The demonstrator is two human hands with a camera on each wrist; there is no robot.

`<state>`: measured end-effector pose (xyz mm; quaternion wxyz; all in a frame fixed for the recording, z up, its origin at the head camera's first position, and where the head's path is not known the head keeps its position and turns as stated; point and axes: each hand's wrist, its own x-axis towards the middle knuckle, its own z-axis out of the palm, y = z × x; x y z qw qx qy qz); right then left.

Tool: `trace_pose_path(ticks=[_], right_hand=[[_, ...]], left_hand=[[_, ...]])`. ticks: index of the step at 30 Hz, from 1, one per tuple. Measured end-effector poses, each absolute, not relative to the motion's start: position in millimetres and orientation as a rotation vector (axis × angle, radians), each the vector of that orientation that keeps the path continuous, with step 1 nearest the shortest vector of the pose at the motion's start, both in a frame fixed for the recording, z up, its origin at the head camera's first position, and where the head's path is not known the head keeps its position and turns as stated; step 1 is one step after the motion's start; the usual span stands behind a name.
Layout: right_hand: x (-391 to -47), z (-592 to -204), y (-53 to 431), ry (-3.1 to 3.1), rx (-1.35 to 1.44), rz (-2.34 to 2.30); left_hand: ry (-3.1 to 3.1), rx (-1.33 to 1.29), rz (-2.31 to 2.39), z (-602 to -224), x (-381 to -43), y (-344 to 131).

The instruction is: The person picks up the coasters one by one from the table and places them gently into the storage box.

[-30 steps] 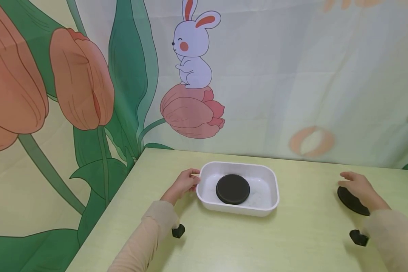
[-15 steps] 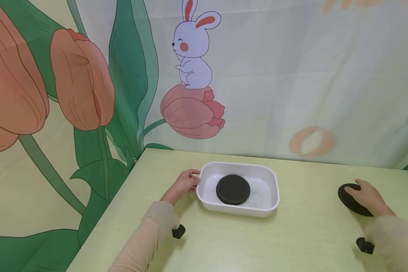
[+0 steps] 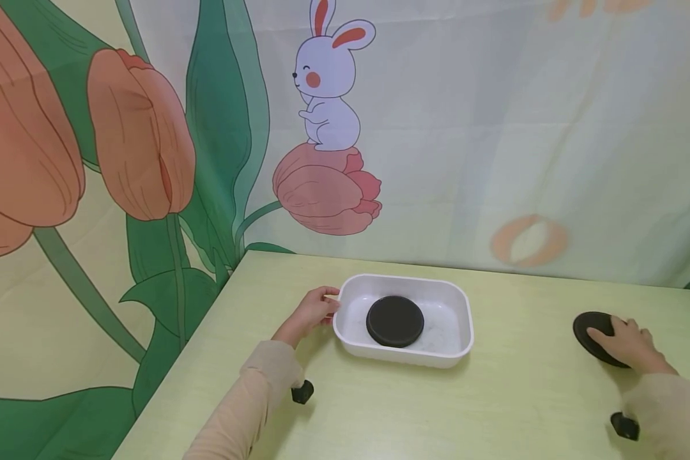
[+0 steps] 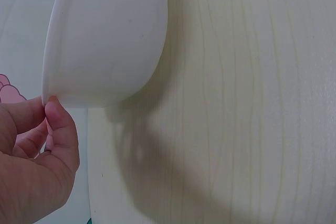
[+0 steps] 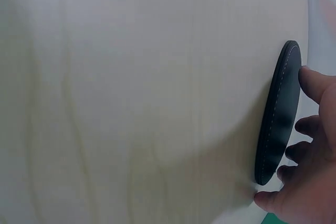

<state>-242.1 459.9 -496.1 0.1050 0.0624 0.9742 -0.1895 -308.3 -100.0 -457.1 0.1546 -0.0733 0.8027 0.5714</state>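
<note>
A white rectangular tray (image 3: 445, 319) stands on the table, with a round black coaster (image 3: 395, 321) lying in it. At its left end my left hand (image 3: 310, 310) pinches the rim between thumb and fingers; the left wrist view shows the grip at the tray's corner (image 4: 105, 40). Far to the right, another round black coaster (image 3: 586, 327) lies on the table. My right hand (image 3: 632, 345) is over its right part, thumb across the top, fingers spread and loosely bent. Pale stitching runs round this coaster (image 5: 283, 114) in the right wrist view, with the fingertips right at its surface.
The pale yellow-green table (image 3: 512, 396) meets a hanging cloth (image 3: 437, 160) printed with tulips and a rabbit along its back edge. A small black device (image 3: 302, 391) shows under the left sleeve, another (image 3: 625, 425) under the right.
My right hand has moved right and toward me, from beyond the right-hand coaster onto its right part, uncovering its left side. My left hand and the tray have stayed in place.
</note>
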Motion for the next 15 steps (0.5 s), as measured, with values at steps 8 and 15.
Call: trace_pose_path(ticks=[8, 15], right_hand=[[-241.9, -497.6, 460.3, 2.872, 0.277, -0.527], [-243.9, -491.7, 463.8, 2.913, 0.227, -0.541]], left_hand=[[2.297, -0.203, 1.644, -455.4, -308.2, -99.8], [2.303, -0.197, 1.645, -453.7, -307.9, -99.6]])
